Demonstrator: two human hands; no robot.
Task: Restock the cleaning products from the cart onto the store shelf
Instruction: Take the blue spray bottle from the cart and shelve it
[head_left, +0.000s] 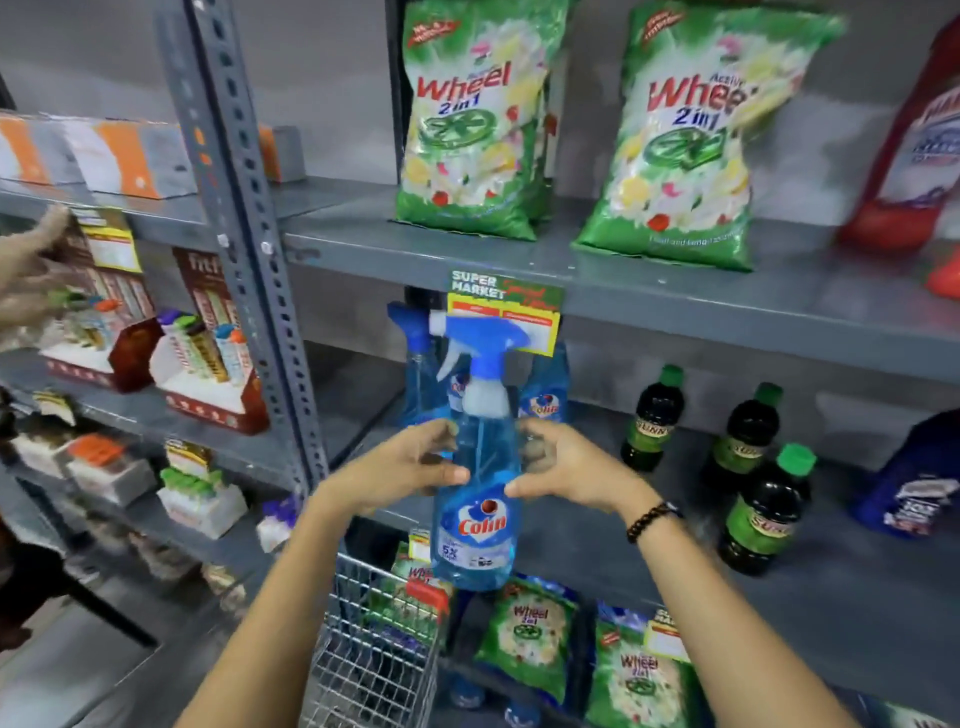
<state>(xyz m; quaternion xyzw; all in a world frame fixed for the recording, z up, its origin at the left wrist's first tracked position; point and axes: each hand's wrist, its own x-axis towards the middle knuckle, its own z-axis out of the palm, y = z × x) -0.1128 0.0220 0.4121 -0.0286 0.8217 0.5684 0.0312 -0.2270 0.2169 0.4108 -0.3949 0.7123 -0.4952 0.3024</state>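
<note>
A blue Colin spray bottle (477, 499) with a blue and white trigger head stands upright in front of the middle grey shelf (613, 525). My left hand (400, 467) grips its left side and my right hand (561, 465) grips its right side, at the bottle's neck. Behind it, more blue Colin spray bottles (543, 387) stand on that shelf. The wire cart (374, 654) is below my arms, with green packets inside.
Green Wheel detergent bags (472, 130) and a red bottle (909, 156) stand on the upper shelf. Dark bottles with green caps (748, 431) and a dark blue bottle (919, 478) stand to the right. Another person's hand (31, 260) reaches into the left rack of snack boxes.
</note>
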